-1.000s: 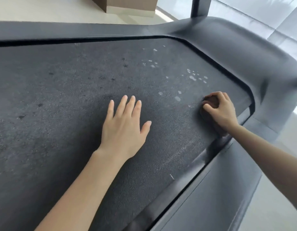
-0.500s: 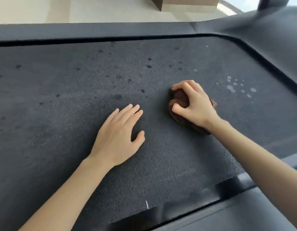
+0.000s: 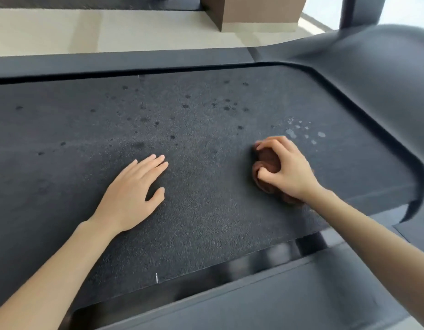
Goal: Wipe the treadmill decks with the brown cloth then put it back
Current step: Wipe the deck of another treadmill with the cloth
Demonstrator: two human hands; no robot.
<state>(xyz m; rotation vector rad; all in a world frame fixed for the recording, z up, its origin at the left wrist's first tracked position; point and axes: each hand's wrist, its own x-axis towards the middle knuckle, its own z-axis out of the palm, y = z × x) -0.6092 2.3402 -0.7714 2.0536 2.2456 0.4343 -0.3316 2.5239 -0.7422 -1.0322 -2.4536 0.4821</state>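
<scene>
The right hand (image 3: 287, 172) grips the brown cloth (image 3: 268, 160), which is bunched into a wad. The fingers curl over its top, the thumb pinches its near side, and the hand presses it down onto the treadmill deck (image 3: 206, 222). The cloth sits on the right part of the dark, grainy belt, and a fold of it shows under the wrist.

Just beyond the knuckles lies a cluster of pale droplets (image 3: 301, 132). Farther back and to the left, small dark spots (image 3: 225, 103) are scattered across the belt.

The left hand (image 3: 132, 196) lies flat on the belt near the middle, well apart from the cloth. Its fingers are straight and close together, the thumb is spread out to the side, and it holds nothing.

A smooth grey side rail (image 3: 265, 303) runs along the near edge of the belt, and another rail (image 3: 111, 63) runs along the far edge. At the right end the rounded grey motor cover (image 3: 384, 79) curves around the belt.

Beyond the treadmill is a pale floor (image 3: 111, 29). A brown box (image 3: 253, 10) stands on it at the top of the view.
</scene>
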